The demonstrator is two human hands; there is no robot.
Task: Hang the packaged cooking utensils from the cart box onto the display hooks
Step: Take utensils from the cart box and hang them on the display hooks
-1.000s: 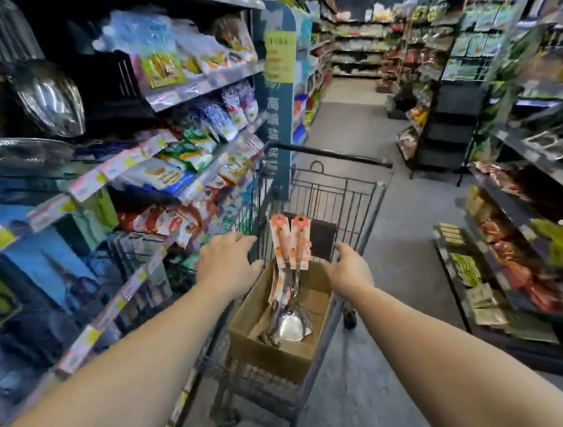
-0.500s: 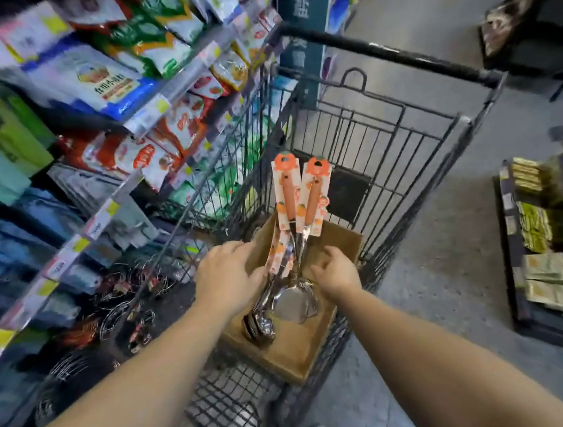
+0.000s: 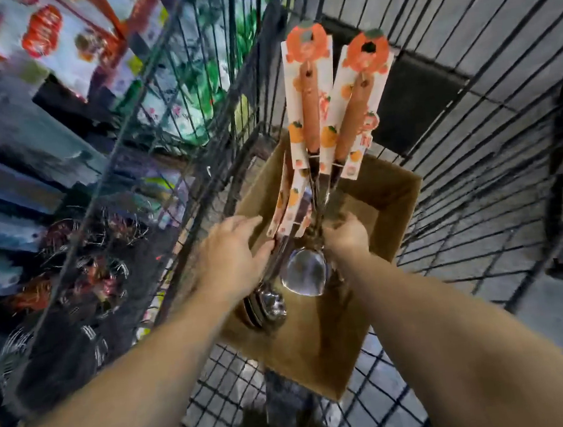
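A brown cardboard box [image 3: 323, 343] sits in the wire cart [image 3: 473, 146]. Several packaged utensils [image 3: 335, 105] stand in it, with orange handles on white cards printed with orange fruit and steel ladle and spatula heads [image 3: 305, 276] at the bottom. My left hand [image 3: 232, 252] reaches into the box and touches the left side of the bundle at its metal shafts. My right hand [image 3: 345, 234] is curled around the shafts on the right side. Whether the left hand's fingers have closed on a package is hidden.
Store shelves with bagged goods [image 3: 50, 39] and hanging wire whisks [image 3: 84, 284] line the left, close against the cart's side. Grey floor [image 3: 558, 317] lies to the right of the cart.
My view has dropped and closed in on the cart box. Both hands went from the box rim down onto the utensil bundle.
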